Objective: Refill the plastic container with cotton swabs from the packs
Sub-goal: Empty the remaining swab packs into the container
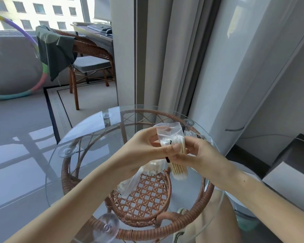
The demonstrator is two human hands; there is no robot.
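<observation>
Pack of cotton swabs upright, long axis vertical, pinched in left hand and right hand grips.

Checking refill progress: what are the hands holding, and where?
Both hands, left and right, grip one swab pack around its middle, above the glass table.

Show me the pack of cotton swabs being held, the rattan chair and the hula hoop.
pack of cotton swabs [172, 137], head view, clear upper part.
rattan chair [88, 50], head view, backrest.
hula hoop [42, 79], head view, coloured rim.
</observation>
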